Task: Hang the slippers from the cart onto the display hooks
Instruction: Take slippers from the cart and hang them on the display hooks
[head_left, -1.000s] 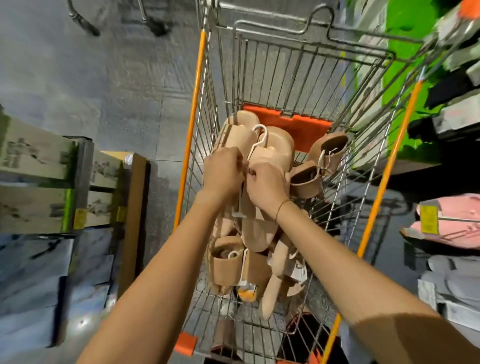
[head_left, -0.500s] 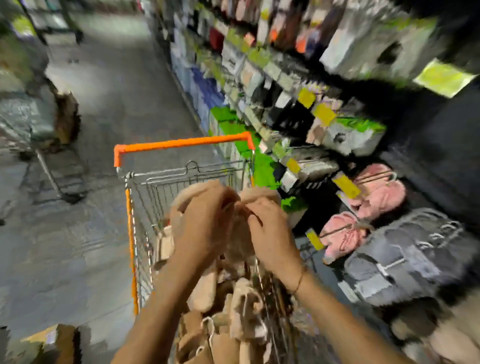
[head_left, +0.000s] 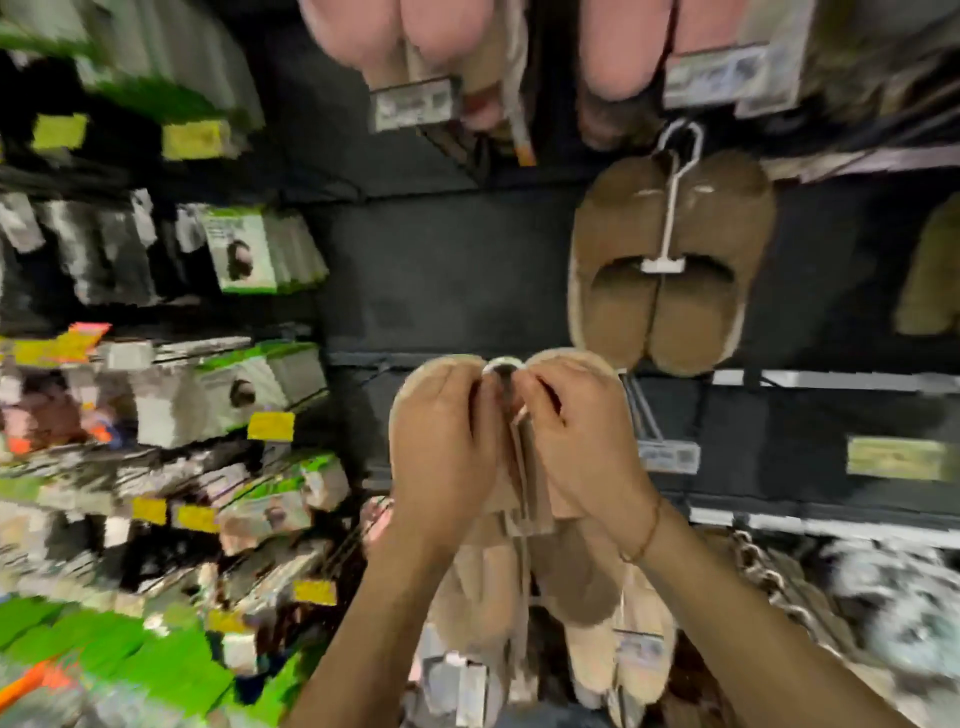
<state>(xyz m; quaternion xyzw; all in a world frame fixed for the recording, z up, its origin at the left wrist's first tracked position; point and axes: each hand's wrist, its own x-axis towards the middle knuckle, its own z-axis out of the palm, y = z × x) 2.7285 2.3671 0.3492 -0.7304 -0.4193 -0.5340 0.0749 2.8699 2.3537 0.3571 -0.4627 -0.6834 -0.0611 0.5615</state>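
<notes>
Up at the dark display wall (head_left: 441, 270), we hold a pair of beige fuzzy slippers (head_left: 519, 499) raised in front of us. Our left hand (head_left: 441, 441) wraps its curled fingers over the left slipper's toe, and our right hand (head_left: 576, 441) grips the right one, a thin bracelet (head_left: 647, 535) on its wrist. Between our two thumbs pokes the loop of a white plastic hanger hook (head_left: 501, 364), just below a dark shelf rail. More beige slippers hang beneath our wrists. Just above and to the right, a pair of brown suede slippers (head_left: 670, 265) hangs on its own white hanger. Blurred green-edged packets (head_left: 249, 254) fill the shelves to the left.
</notes>
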